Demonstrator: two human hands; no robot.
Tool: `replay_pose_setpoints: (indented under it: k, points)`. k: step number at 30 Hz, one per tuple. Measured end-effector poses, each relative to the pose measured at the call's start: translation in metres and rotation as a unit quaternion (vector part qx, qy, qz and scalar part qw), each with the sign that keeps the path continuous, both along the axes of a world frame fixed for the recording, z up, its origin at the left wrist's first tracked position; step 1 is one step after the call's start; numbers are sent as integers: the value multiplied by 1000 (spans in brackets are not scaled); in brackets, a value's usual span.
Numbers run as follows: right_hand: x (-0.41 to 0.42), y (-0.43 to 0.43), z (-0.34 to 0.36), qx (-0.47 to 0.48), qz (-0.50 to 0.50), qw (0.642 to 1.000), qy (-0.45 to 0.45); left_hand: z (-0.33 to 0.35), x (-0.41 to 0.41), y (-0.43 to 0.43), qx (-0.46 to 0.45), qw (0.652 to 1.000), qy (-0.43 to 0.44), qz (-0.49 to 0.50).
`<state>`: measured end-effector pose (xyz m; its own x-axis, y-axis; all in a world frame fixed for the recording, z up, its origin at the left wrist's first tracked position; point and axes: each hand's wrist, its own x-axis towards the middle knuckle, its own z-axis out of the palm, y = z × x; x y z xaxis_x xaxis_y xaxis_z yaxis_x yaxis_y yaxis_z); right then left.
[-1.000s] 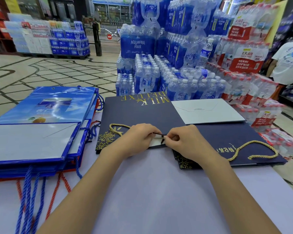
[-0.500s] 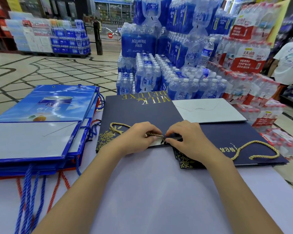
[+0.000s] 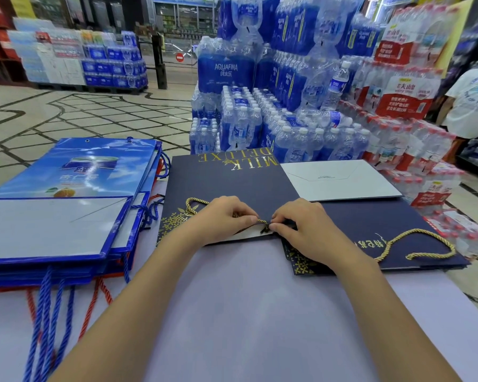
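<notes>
Gold cord [image 3: 262, 221] of a navy paper bag [image 3: 226, 186], flat on the bench [image 3: 246, 304], is pinched from both sides. Our left hand [image 3: 224, 219] & right hand [image 3: 301, 226] meet at the bag's near edge, fingers curled, wrists low. Cord's end is hidden btwn our fingertips; whether it passes thru the bag we can't tell.

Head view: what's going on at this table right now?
A person is fitting a gold rope handle to a flat navy bag marked MILK DELUXE, lying on the pale table. The left hand pinches the rope, and the right hand pinches its end at the bag's near edge. A second navy bag on the right already has its own rope. A stack of blue bags lies on the left.
</notes>
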<state>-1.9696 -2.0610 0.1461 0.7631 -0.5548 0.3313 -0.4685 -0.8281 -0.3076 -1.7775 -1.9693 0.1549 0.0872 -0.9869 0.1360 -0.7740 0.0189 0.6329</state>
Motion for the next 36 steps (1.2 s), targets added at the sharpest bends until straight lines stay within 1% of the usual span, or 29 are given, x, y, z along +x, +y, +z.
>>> replay_pose_setpoints:
  k: [2, 3, 6, 8, 10, 12, 14, 15, 17, 19, 21, 22, 23, 26, 28, 30, 32, 34, 36]
  points:
    - [0, 1, 0, 5, 2, 1000, -1, 0, -1, -1, 3, 1000, -28, 4]
    - [0, 1, 0, 8, 3, 1000, -2, 0, -2, -2, 5, 1000, -26, 16]
    - [-1, 1, 0, 12, 11, 1000, -13, -2, -3, -8, 1, 997, 22, 76]
    - [1, 3, 1, 15, 13, 1000, -14, -4, -6, -11, -6, 994, 31, 105]
    - [2, 4, 2, 20, 12, 1000, -11, -7, -8, -13, -9, 993, 23, 116]
    - [1, 4, 1, 30, 13, 999, -9, -9, -8, -12, -25, 993, 40, 106]
    - [-1, 2, 0, 39, 11, 999, -12, -9, -3, -10, -68, 992, 60, 91]
    - [0, 2, -1, 41, 4, 999, -15, -9, 1, -8, -104, 988, 64, 92]
    - [4, 7, 0, 41, -26, 999, -22, -5, 8, -4, -195, 971, 92, 106]
    - [13, 12, -1, 12, -71, 997, -15, 2, 10, 0, -268, 948, 131, 113]
    - [22, 15, -3, -22, -98, 995, 12, 7, 10, 4, -310, 932, 151, 112]
    - [24, 14, -4, -23, -107, 994, 18, 8, 11, 5, -322, 927, 153, 112]
    - [25, 13, -5, -14, -116, 993, 12, 8, 12, 7, -335, 925, 138, 114]
    - [25, 8, -6, 46, -157, 986, -44, 4, 19, 8, -368, 916, 9, 162]
    - [25, 8, -6, 56, -179, 981, -50, 4, 22, 8, -326, 915, -37, 236]
    - [25, 11, -5, 18, -210, 977, -22, 1, 25, 6, -239, 921, -82, 296]
    - [24, 14, -4, -27, -269, 963, 10, -7, 28, 1, -131, 933, -120, 312]
    - [23, 16, -4, -33, -325, 944, 36, -14, 30, 0, -19, 937, -141, 320]
    - [23, 18, -3, -26, -350, 935, 54, -26, 31, -2, 34, 929, -171, 326]
